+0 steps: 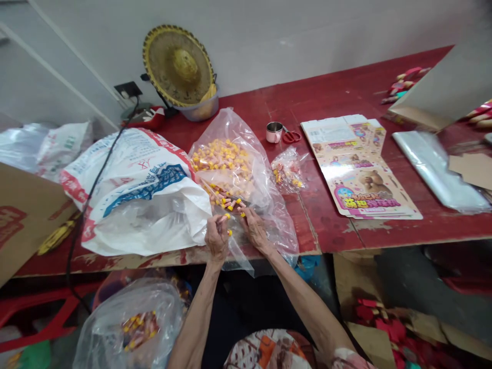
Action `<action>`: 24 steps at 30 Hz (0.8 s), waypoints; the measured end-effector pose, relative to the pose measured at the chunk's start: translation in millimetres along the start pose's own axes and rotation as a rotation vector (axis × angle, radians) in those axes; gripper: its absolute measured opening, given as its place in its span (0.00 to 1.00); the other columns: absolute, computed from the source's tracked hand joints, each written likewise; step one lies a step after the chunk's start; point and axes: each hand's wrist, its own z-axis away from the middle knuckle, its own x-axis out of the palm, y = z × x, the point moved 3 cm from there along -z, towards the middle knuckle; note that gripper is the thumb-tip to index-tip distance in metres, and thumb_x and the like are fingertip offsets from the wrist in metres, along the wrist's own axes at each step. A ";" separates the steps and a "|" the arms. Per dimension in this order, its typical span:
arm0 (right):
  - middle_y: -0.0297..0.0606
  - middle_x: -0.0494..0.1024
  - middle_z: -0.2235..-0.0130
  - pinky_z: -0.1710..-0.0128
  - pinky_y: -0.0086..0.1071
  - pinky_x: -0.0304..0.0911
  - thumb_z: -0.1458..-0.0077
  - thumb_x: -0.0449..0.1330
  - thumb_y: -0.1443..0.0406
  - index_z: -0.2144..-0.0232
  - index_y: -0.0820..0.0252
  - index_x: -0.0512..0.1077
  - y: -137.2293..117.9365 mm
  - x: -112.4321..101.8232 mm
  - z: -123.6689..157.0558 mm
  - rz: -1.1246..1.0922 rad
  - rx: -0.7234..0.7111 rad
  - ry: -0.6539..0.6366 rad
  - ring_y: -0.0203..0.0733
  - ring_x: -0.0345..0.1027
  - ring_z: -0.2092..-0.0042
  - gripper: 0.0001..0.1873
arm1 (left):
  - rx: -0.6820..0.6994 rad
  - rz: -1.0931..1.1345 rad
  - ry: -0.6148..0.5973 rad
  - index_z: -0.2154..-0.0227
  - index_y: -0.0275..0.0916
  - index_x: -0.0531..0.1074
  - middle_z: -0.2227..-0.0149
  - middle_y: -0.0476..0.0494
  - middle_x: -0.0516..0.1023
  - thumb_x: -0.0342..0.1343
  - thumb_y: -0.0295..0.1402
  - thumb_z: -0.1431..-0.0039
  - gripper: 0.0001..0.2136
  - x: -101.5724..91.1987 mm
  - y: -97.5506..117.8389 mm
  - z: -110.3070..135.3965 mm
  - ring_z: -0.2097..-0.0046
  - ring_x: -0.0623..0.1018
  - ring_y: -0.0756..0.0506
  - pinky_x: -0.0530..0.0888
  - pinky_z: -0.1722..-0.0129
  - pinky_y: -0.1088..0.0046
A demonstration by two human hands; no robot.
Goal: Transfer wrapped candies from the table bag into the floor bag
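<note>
- Left hand (217, 237) is at the near table edge with its fingers curled shut on a few of the small yellow-and-pink pieces (221, 156). Yellow tips show at the fingertips.
- Right hand (255, 228) is just beside it, fingers reaching into the loose pieces at the mouth of the clear plastic bag (265, 174). I cannot tell whether it pinches one or only rests on them.
- Most of the pieces lie heaped deeper in that bag, on the red table (334, 92). A scatter has spilled toward the hands.
- The bag leans against a white woven sack (142, 189) on its left. A black cable (92, 189) runs over the sack.
- A smaller clear bag (288, 169) with a few pieces sits to the right. Behind it are a metal cup (274, 131) and red scissors (291, 136), touching.
- Flat printed cartons (357, 169) lie farther right, and a straw hat (178, 64) leans on the back wall.
- Judgement: the step in hand is gathering pieces from the bag mouth into a bundle in the left hand. Another pick calls for a fingertip pinch on one piece and for lining it up with those already held.
</note>
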 end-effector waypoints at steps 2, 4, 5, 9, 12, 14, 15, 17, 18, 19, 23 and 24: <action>0.49 0.78 0.43 0.41 0.43 0.71 0.25 0.48 0.63 0.40 0.59 0.73 0.0 -1.4 0.1 -0.054 0.005 0.033 0.49 0.74 0.42 0.20 | 0.006 -0.023 -0.055 0.54 0.42 0.73 0.55 0.39 0.82 0.48 0.46 0.23 0.15 5.9 1.3 0.8 0.55 0.83 0.42 0.78 0.53 0.65; 0.50 0.80 0.46 0.42 0.45 0.72 0.24 0.48 0.58 0.42 0.60 0.74 -1.3 -4.5 0.4 -0.092 0.025 0.104 0.49 0.75 0.45 0.21 | -0.009 -0.067 -0.112 0.53 0.42 0.74 0.56 0.38 0.82 0.49 0.42 0.24 0.12 13.7 -0.5 -2.3 0.56 0.83 0.41 0.78 0.54 0.64; 0.49 0.80 0.48 0.44 0.45 0.73 0.24 0.48 0.56 0.44 0.60 0.75 -2.5 -6.3 0.4 -0.102 0.037 0.142 0.49 0.76 0.47 0.21 | -0.018 -0.086 -0.113 0.53 0.42 0.75 0.56 0.38 0.82 0.50 0.41 0.24 0.12 16.5 -2.3 -5.4 0.56 0.83 0.40 0.79 0.54 0.63; 0.48 0.81 0.53 0.51 0.44 0.76 0.24 0.49 0.53 0.47 0.59 0.76 -11.3 -10.4 3.0 -0.120 0.023 0.231 0.50 0.77 0.53 0.22 | 0.010 -0.124 -0.046 0.50 0.41 0.76 0.47 0.32 0.82 0.55 0.40 0.28 0.11 16.1 -8.8 -15.5 0.44 0.81 0.34 0.77 0.43 0.53; 0.47 0.81 0.53 0.55 0.42 0.75 0.23 0.51 0.52 0.47 0.58 0.76 -18.6 -9.4 11.4 -0.126 -0.041 0.245 0.49 0.77 0.57 0.21 | 0.063 -0.089 -0.009 0.49 0.41 0.77 0.46 0.33 0.81 0.51 0.40 0.26 0.13 0.5 -14.6 -6.2 0.43 0.80 0.35 0.77 0.42 0.54; 0.46 0.81 0.54 0.56 0.41 0.75 0.23 0.51 0.51 0.47 0.57 0.76 -20.5 -7.6 18.0 -0.112 -0.070 0.222 0.48 0.76 0.58 0.21 | 0.062 -0.040 0.025 0.52 0.42 0.77 0.52 0.36 0.83 0.47 0.41 0.24 0.15 -19.6 -23.0 3.0 0.50 0.82 0.39 0.79 0.48 0.59; 0.45 0.81 0.55 0.56 0.41 0.75 0.22 0.50 0.51 0.48 0.57 0.77 -20.2 -6.6 20.6 -0.103 -0.072 0.198 0.48 0.77 0.58 0.21 | 0.046 -0.020 0.052 0.54 0.42 0.77 0.55 0.38 0.83 0.46 0.42 0.24 0.15 -32.6 -29.1 5.3 0.54 0.83 0.41 0.80 0.51 0.62; 0.45 0.81 0.56 0.55 0.41 0.75 0.22 0.51 0.51 0.52 0.57 0.77 -17.5 -5.4 23.5 -0.091 -0.050 0.145 0.49 0.77 0.57 0.21 | -0.015 -0.012 0.143 0.56 0.43 0.77 0.60 0.42 0.82 0.46 0.43 0.24 0.15 -62.3 -45.5 1.2 0.59 0.82 0.43 0.79 0.56 0.66; 0.44 0.81 0.56 0.55 0.41 0.75 0.22 0.51 0.51 0.53 0.57 0.77 -15.5 -5.4 23.8 -0.088 -0.032 0.128 0.49 0.77 0.56 0.21 | -0.060 -0.027 0.200 0.56 0.43 0.76 0.62 0.43 0.82 0.47 0.44 0.25 0.15 -77.4 -55.4 -5.5 0.60 0.81 0.43 0.78 0.57 0.67; 0.44 0.81 0.56 0.54 0.41 0.75 0.22 0.51 0.51 0.54 0.57 0.77 -13.6 -5.5 23.6 -0.086 -0.014 0.117 0.49 0.77 0.56 0.21 | -0.105 -0.065 0.248 0.55 0.43 0.75 0.62 0.43 0.81 0.47 0.44 0.26 0.15 -91.4 -65.8 -14.9 0.60 0.81 0.43 0.78 0.58 0.67; 0.44 0.80 0.56 0.53 0.41 0.75 0.22 0.51 0.52 0.53 0.57 0.77 -9.5 -4.6 22.3 -0.068 0.003 0.101 0.49 0.76 0.55 0.20 | -0.198 -0.294 0.192 0.55 0.40 0.73 0.56 0.35 0.79 0.48 0.38 0.33 0.12 -120.6 -105.0 -60.8 0.56 0.80 0.37 0.78 0.51 0.59; 0.44 0.80 0.56 0.53 0.40 0.75 0.22 0.51 0.53 0.53 0.57 0.77 -9.5 -3.5 22.3 -0.058 -0.002 0.094 0.49 0.76 0.55 0.20 | -0.203 -0.328 0.141 0.57 0.40 0.74 0.56 0.33 0.78 0.51 0.36 0.36 0.10 -121.3 -112.6 -69.7 0.54 0.80 0.36 0.78 0.49 0.57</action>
